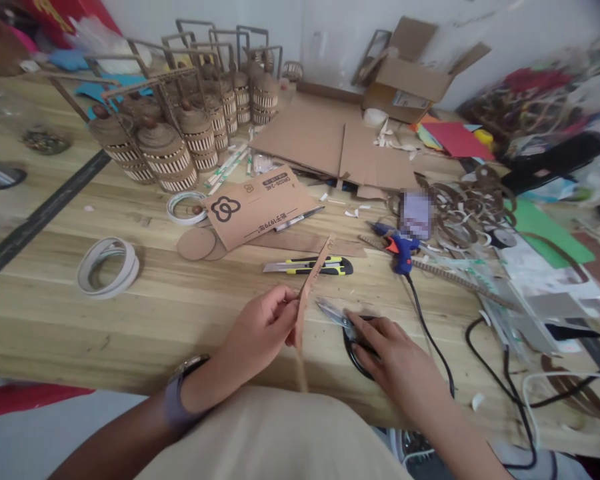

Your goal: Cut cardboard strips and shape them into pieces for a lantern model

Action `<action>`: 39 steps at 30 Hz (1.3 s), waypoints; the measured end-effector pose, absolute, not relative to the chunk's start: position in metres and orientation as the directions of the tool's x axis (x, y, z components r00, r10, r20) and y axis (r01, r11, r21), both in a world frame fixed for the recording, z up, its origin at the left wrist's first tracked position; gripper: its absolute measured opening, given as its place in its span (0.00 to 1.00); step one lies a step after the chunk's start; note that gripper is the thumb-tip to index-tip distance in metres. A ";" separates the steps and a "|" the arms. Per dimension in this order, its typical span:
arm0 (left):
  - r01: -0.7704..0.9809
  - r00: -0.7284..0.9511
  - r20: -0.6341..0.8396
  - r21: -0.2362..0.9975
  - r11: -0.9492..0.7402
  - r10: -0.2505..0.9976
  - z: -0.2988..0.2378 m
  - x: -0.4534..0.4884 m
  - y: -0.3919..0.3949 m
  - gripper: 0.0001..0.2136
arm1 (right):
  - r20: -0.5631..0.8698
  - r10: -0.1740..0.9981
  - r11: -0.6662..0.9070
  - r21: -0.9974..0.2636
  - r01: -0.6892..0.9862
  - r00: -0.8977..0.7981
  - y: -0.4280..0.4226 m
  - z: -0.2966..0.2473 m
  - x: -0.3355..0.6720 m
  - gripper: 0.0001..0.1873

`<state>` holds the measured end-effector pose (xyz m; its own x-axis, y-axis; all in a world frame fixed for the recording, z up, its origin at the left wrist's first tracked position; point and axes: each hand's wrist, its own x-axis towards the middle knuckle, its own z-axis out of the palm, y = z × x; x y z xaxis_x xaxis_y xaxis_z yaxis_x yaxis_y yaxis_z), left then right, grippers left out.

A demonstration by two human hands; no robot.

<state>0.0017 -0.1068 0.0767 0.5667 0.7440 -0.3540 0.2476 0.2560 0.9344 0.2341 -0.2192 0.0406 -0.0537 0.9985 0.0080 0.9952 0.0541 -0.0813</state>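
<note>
My left hand [267,323] pinches a narrow brown cardboard strip [310,287] between thumb and fingers. The strip slants up and away from me, and its lower end hangs by the table edge. Just right of it, my right hand [393,350] is on a pair of scissors [347,327] with black handles, thumb and fingers about the handle. The scissors' blades point left, towards the strip, without touching it. Behind the strip's upper part lies a yellow and black utility knife [307,266], its blade out to the left.
A printed cardboard piece [260,207], a pen [300,219] and cardboard discs [197,243] lie ahead. Tape rolls [83,267] sit left. A blue glue gun [404,252] trails a black cord on the right. Several lantern-like crafts [167,157] and an open box [405,77] stand behind.
</note>
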 end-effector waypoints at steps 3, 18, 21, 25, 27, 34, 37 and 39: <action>0.289 0.552 -0.326 0.938 0.191 0.767 0.076 0.003 -0.108 0.11 | 0.118 0.991 0.074 -0.131 0.989 -0.058 -0.212 0.054 0.225 0.18; 0.541 0.618 0.134 0.643 -0.542 0.775 0.073 0.002 -0.114 0.11 | 0.269 0.958 0.110 -0.651 0.751 0.093 -0.168 0.085 0.161 0.09; 0.535 0.640 0.128 0.634 -0.559 0.758 0.073 0.002 -0.115 0.13 | 0.359 0.932 0.153 -0.520 0.840 0.052 -0.170 0.084 0.163 0.09; 0.523 0.640 0.138 0.642 -0.560 0.756 0.074 0.003 -0.115 0.13 | 0.448 0.894 0.177 -0.355 0.918 0.001 -0.173 0.084 0.162 0.08; 0.528 0.639 0.141 0.635 -0.564 0.756 0.074 0.003 -0.115 0.13 | 0.450 0.893 0.185 -0.350 0.918 -0.008 -0.173 0.084 0.161 0.08; 0.517 0.687 0.190 0.551 -0.655 0.701 0.071 0.002 -0.117 0.17 | 0.480 0.877 0.195 -0.348 0.917 -0.005 -0.173 0.083 0.161 0.07; 0.494 0.706 0.217 0.531 -0.688 0.674 0.071 0.001 -0.118 0.18 | 0.483 0.876 0.206 -0.364 0.908 -0.005 -0.173 0.083 0.161 0.05; 0.485 0.715 0.230 0.516 -0.706 0.660 0.072 0.000 -0.118 0.17 | 0.485 0.875 0.211 -0.377 0.902 -0.002 -0.173 0.084 0.161 0.05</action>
